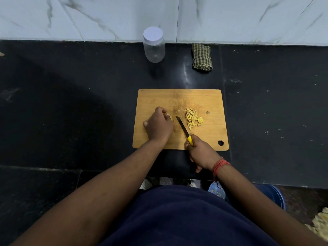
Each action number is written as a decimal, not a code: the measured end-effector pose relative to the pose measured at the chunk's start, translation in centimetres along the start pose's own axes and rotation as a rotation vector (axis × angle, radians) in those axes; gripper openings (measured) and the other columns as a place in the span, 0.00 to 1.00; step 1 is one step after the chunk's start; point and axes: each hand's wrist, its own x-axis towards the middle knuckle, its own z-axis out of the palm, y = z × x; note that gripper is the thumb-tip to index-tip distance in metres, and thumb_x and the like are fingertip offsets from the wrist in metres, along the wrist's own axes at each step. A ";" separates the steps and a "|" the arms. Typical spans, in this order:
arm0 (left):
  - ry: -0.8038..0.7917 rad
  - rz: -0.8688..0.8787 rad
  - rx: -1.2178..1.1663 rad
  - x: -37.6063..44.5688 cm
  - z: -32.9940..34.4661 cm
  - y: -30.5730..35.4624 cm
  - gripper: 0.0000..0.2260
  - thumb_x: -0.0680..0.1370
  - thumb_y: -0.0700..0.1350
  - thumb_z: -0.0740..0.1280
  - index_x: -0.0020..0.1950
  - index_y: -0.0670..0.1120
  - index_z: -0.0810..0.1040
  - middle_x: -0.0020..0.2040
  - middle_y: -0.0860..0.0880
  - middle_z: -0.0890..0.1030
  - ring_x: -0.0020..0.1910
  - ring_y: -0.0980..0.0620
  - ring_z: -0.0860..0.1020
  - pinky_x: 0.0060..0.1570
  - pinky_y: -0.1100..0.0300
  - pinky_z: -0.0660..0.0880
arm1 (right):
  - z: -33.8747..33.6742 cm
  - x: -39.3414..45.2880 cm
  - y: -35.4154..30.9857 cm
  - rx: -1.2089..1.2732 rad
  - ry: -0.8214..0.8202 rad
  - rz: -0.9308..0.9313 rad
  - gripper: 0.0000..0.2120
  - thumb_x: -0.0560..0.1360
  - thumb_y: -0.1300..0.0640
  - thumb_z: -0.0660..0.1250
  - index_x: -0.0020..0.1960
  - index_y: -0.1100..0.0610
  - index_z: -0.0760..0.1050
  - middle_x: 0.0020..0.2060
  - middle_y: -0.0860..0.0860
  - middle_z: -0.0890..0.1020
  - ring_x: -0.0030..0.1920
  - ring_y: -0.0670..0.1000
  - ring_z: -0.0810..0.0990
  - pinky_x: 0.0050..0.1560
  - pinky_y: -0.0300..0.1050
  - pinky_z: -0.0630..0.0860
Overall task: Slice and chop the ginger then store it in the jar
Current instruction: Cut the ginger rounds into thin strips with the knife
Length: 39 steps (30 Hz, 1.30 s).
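On the black stone counter (71,107), a wooden cutting board (159,96) lies flat, its long side parallel to the counter edge, with a round hanging hole at its 4 o'clock corner. Near the centre of the board the left hand (158,126) rests knuckles up, its fingers curled and bunched over a small piece of ginger (171,118), only a pale sliver of which shows at the fingertips. Just beside it, toward 3 o'clock, is the knife (183,129): the dark blade points toward 11 o'clock and angles down to the board, its tip close to the left hand's fingers but not clearly touching them. The yellow handle (190,140) is gripped by the right hand (200,153), fingers wrapped around it, at the board's near edge; red threads (220,166) circle the right wrist. At 2 o'clock from the blade, a loose pile of yellow ginger strips (193,118) sits on the board, apart from both hands. A single small scrap (208,112) lies on the board farther toward 3 o'clock.

At 12 o'clock from the board, well apart from it, a clear jar (154,48) stands upright against the marble-patterned wall (248,18), its white lid (153,33) on. To the jar's 3 o'clock side a folded checked cloth (202,56) lies on the counter. Small pale flecks are scattered over the counter toward 3 o'clock.
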 end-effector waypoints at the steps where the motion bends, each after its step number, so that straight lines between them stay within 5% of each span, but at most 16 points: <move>1: -0.005 0.008 0.000 0.0 0.0 -0.1 0.05 0.82 0.47 0.63 0.57 0.53 0.74 0.48 0.58 0.78 0.50 0.55 0.76 0.55 0.56 0.58 | 0.0 0.0 0.0 -0.003 -0.002 0.001 0.07 0.83 0.56 0.54 0.59 0.54 0.67 0.34 0.57 0.75 0.20 0.48 0.73 0.25 0.52 0.80; 10: -0.079 0.286 0.171 0.2 -0.6 -2.4 0.12 0.79 0.49 0.67 0.62 0.50 0.77 0.57 0.53 0.77 0.58 0.53 0.75 0.62 0.51 0.66 | 0.3 0.4 -0.3 -0.033 0.001 0.007 0.07 0.83 0.56 0.54 0.58 0.56 0.67 0.37 0.59 0.75 0.23 0.54 0.74 0.25 0.54 0.80; 17: -0.075 0.417 0.243 0.5 -0.7 -2.9 0.12 0.81 0.49 0.65 0.63 0.50 0.79 0.56 0.51 0.77 0.58 0.51 0.75 0.60 0.50 0.69 | 0.6 0.6 -0.6 -0.082 -0.002 -0.004 0.09 0.83 0.57 0.52 0.61 0.57 0.65 0.40 0.59 0.74 0.25 0.56 0.76 0.22 0.48 0.77; 21: -0.075 0.501 0.312 0.6 -0.7 -3.2 0.15 0.81 0.47 0.64 0.68 0.51 0.77 0.55 0.49 0.77 0.56 0.50 0.75 0.57 0.50 0.71 | 0.7 0.7 -0.6 -0.140 0.018 -0.036 0.10 0.83 0.57 0.53 0.61 0.59 0.65 0.40 0.59 0.75 0.28 0.55 0.75 0.28 0.53 0.80; 26: -0.088 0.512 0.342 0.7 -0.7 -3.4 0.17 0.82 0.47 0.63 0.70 0.53 0.76 0.54 0.49 0.76 0.54 0.50 0.74 0.56 0.52 0.70 | 0.8 0.7 -0.6 -0.131 0.023 -0.037 0.08 0.82 0.58 0.53 0.60 0.58 0.65 0.41 0.60 0.75 0.31 0.59 0.78 0.26 0.58 0.80; 30: -0.091 0.501 0.337 0.8 -0.7 -3.3 0.18 0.82 0.48 0.62 0.72 0.51 0.73 0.56 0.50 0.76 0.56 0.51 0.74 0.57 0.53 0.69 | 1.0 1.1 -0.5 -0.167 0.049 -0.056 0.10 0.82 0.57 0.54 0.61 0.59 0.66 0.42 0.60 0.77 0.34 0.57 0.77 0.34 0.57 0.80; 39: -0.085 0.505 0.206 0.8 -1.0 -3.3 0.09 0.80 0.46 0.66 0.60 0.49 0.76 0.57 0.53 0.79 0.56 0.53 0.76 0.59 0.49 0.73 | 1.0 0.9 -0.9 -0.096 0.034 -0.018 0.08 0.82 0.57 0.53 0.60 0.58 0.65 0.41 0.60 0.76 0.29 0.60 0.79 0.21 0.51 0.78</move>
